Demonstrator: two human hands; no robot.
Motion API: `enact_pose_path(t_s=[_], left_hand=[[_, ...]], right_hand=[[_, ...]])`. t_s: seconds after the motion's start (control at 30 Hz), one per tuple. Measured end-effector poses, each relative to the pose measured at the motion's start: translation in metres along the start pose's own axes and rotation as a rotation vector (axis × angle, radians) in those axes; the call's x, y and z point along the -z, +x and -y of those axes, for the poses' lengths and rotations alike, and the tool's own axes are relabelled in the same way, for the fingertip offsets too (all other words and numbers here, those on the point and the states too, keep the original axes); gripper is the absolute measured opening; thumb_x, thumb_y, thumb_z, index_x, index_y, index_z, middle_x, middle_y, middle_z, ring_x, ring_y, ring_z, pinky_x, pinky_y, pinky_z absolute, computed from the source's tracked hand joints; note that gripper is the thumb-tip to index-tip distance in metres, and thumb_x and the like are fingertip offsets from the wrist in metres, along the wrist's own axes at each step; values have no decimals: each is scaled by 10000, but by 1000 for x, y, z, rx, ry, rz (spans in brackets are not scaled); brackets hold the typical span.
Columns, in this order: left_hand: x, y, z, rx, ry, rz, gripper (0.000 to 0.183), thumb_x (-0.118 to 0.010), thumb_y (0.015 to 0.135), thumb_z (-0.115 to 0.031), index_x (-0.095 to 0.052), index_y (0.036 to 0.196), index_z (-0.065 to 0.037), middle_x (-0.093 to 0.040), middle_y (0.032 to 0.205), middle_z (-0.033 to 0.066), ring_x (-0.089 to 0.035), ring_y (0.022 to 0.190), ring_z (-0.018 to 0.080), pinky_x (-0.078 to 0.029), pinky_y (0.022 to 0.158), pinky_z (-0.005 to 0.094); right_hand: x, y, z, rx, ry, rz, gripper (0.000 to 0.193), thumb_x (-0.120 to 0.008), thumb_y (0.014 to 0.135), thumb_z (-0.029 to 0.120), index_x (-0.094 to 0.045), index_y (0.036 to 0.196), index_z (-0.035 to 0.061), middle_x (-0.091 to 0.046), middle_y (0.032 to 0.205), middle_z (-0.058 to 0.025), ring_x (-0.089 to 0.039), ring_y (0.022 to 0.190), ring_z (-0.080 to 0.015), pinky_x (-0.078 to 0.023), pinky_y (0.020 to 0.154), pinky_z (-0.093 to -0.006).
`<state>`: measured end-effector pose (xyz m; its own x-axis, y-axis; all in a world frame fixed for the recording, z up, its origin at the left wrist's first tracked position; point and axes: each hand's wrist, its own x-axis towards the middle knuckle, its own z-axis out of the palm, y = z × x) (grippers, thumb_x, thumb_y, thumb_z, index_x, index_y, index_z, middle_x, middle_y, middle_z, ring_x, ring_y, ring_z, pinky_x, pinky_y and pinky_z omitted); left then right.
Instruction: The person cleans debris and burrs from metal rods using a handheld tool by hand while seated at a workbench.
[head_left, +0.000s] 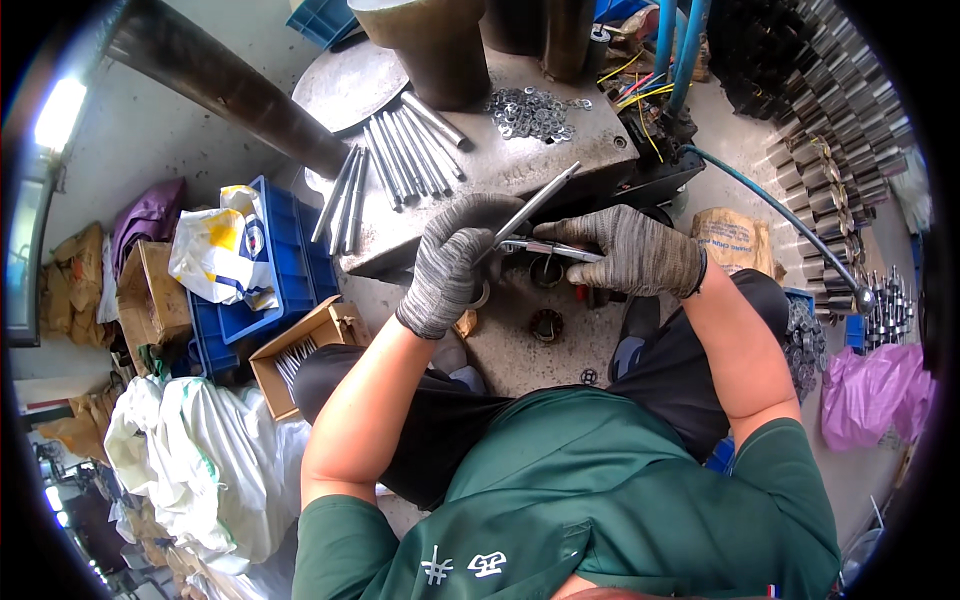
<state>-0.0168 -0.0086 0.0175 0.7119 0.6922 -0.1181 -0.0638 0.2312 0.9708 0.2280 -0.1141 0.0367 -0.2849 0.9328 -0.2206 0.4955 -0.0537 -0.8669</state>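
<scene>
My left hand (455, 262), in a grey knit glove, is closed around a metal rod (545, 193) that slants up to the right. My right hand (638, 248), gloved the same way, grips a slim silver tool (560, 249) that looks like pliers. Its tip lies against or very near the rod's lower part beside my left fingers; the contact is hidden. Beyond my hands, several similar rods (405, 155) lie side by side on a worn metal bench (500, 178). A heap of small metal rings or nuts (530, 113) sits to their right.
A large metal cylinder (430, 60) stands at the bench's back. To the left are a blue crate (295, 235) and a cardboard box (325, 330) holding thin rods. A teal hose (770, 210) crosses the right side, near stacked metal cylinders (830, 180) and a purple bag (875, 395).
</scene>
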Motion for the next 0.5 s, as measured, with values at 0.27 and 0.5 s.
enact_pose_path(t_s=[0.27,0.5], left_hand=[[3,3,5,101,-429,8,469,-543,866,-110,-594,1288,87,-712,1045,212,-566,551,134,-451,475,198],[20,14,21,230,-906,95,496,-570,903,-120,-527,1361,67,-682,1081,229,-538,507,168,-465,444,253]], right_hand=[[-1,11,-18,255,-205,-137,658,-750,850,198,-573,1479,119,-744,1008,-117,-702,808,-157,-584,742,-332],[-5,10,0,-129,252,140,676,-804,886,260,-550,1476,47,-696,1081,-51,-649,970,-144,-556,853,-331]])
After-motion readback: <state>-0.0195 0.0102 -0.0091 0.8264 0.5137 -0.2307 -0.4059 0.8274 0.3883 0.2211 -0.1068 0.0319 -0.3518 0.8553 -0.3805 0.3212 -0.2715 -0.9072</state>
